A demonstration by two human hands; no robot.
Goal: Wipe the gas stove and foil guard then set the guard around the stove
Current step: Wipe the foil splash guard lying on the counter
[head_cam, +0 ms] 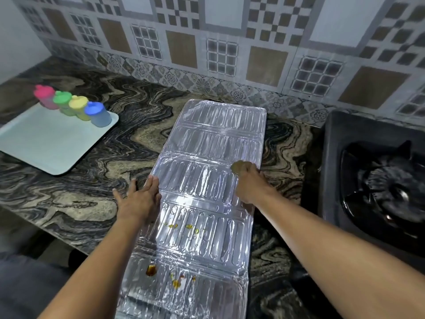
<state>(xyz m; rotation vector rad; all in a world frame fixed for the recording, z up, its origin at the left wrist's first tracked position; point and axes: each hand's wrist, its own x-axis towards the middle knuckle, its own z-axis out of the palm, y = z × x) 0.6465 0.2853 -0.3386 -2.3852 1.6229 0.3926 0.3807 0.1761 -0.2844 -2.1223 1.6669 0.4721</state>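
A long silver foil guard (207, 143) lies flat on the marbled counter, running from the wall toward me, with amber stains (151, 270) on its near panels. My left hand (138, 199) presses flat on the guard's left edge, fingers spread. Over the guard's right side, my right hand (249, 185) is closed on a small brownish cloth (238, 167) that touches the foil. The black gas stove (377, 187) stands at the right, its burner and grate partly cut off by the frame.
A pale blue tray (46, 143) at the left carries several small bottles with pink, green, yellow and blue caps (73, 104). The patterned tile wall (218, 42) rises behind the counter (138, 116). The counter's front edge drops away at lower left.
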